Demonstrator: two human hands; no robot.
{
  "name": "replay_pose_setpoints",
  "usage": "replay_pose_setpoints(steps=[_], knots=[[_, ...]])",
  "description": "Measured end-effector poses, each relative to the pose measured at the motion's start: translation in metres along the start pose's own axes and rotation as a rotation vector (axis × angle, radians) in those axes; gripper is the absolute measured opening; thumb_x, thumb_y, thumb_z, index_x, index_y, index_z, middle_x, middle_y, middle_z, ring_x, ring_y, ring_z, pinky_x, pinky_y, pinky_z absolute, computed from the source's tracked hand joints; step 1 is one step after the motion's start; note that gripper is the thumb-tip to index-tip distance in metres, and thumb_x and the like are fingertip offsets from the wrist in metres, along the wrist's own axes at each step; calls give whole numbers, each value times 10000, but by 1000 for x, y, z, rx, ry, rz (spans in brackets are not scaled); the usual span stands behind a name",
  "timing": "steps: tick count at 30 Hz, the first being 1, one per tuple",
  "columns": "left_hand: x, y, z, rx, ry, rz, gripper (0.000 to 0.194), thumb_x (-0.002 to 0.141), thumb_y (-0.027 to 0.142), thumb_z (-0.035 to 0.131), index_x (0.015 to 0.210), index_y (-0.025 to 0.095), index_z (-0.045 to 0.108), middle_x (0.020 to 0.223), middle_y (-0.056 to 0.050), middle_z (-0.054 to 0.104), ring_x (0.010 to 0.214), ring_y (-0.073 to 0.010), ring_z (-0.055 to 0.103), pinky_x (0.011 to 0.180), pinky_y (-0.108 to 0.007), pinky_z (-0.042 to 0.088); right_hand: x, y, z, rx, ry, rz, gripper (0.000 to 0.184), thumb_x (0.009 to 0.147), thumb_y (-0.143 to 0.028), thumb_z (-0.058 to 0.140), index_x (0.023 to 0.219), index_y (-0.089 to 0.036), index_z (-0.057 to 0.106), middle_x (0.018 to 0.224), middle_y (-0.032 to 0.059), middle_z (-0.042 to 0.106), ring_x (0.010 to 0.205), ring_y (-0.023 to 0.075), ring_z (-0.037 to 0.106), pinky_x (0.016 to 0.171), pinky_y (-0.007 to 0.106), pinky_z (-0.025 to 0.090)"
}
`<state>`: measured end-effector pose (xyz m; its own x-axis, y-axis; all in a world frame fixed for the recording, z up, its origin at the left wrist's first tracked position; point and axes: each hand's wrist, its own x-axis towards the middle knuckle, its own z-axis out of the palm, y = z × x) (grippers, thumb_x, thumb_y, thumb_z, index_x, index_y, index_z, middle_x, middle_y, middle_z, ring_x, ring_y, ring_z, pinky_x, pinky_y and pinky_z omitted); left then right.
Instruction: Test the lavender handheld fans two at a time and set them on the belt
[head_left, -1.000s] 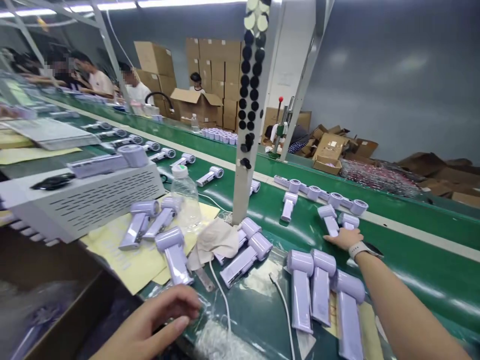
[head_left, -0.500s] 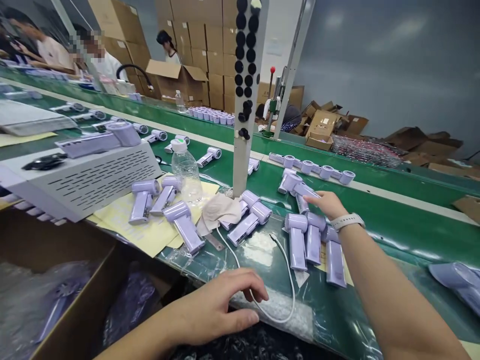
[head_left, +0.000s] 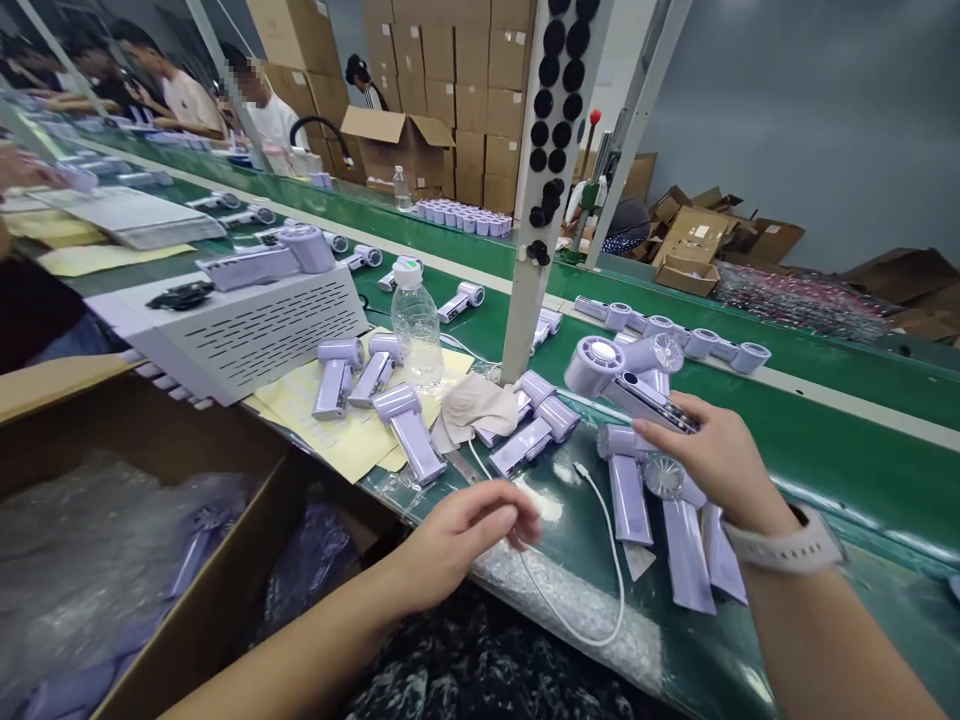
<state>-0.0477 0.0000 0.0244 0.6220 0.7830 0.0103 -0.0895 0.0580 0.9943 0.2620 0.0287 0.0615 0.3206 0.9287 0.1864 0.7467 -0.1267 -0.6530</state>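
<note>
My right hand (head_left: 720,455) is closed around the handle of a lilac handheld fan (head_left: 637,388), raised above the bench with its round head pointing left. Under and beside that hand, several more lilac fans (head_left: 630,495) lie on the green bench. My left hand (head_left: 469,535) hovers at the bench's front edge with fingers loosely curled and nothing visible in it. A white charging cable (head_left: 616,570) loops past its fingertips, its plug lying on the bench. Left of the cable, a second group of fans (head_left: 409,435) lies around a beige cloth (head_left: 476,405).
A slotted lilac-white box (head_left: 292,335) stands left, beside a plastic bottle (head_left: 416,335). A post (head_left: 525,300) rises from the bench. Behind runs a green conveyor (head_left: 825,385) carrying fans. An open carton (head_left: 247,530) sits lower left. Other people work at the far left.
My right hand has taken hold of a fan and lifted it toward me. My left hand has risen slightly, its thumb now closer to the fingers. The view has shifted left.
</note>
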Motion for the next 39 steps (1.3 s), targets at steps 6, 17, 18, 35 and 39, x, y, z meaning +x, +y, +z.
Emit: replay_pose_setpoints(steps=[6, 17, 18, 35, 39], knots=[[49, 1, 47, -644, 147, 192, 684, 687, 797, 765, 1038, 211, 728, 1175, -100, 766, 1289, -335, 641, 1179, -474, 438, -99, -38, 39, 617, -198, -231, 641, 688, -592, 904, 1223, -260, 778, 1554, 144, 576, 1407, 429, 541, 1130, 567, 456], [6, -2, -1, -610, 118, 181, 665, 687, 871, 703, 718, 229, 533, 976, -66, 741, 1126, -336, 688, 1043, -557, 536, -125, -65, 87, 831, -470, -225, 477, 1070, -581, 169, 1118, -250, 509, 808, 41, 722, 422, 159, 550, 383, 264, 418], [4, 0, -7, -563, 172, 238, 647, 685, 854, 724, 730, 226, 574, 969, -57, 741, 1111, -329, 695, 1040, -544, 544, -115, -60, 89, 604, -352, -271, 448, 1069, -565, 244, 1086, -240, 551, 788, 46, 718, 527, 194, 628, 488, 310, 517], [29, 19, 6, -671, 304, 390, 707, 629, 876, 747, 718, 190, 602, 1150, -100, 767, 1246, -369, 680, 1026, -498, 583, -138, -59, 61, 704, -726, -159, 227, 957, -406, 596, 884, -217, 698, 577, 6, 684, 554, 191, 640, 560, 289, 491], [37, 20, 23, -706, 226, 390, 719, 635, 887, 728, 700, 187, 575, 1178, -99, 757, 1197, -346, 704, 999, -475, 594, -145, -65, 71, 809, -544, -224, 312, 975, -389, 626, 718, -214, 656, 575, -1, 651, 558, 158, 591, 575, 269, 437]])
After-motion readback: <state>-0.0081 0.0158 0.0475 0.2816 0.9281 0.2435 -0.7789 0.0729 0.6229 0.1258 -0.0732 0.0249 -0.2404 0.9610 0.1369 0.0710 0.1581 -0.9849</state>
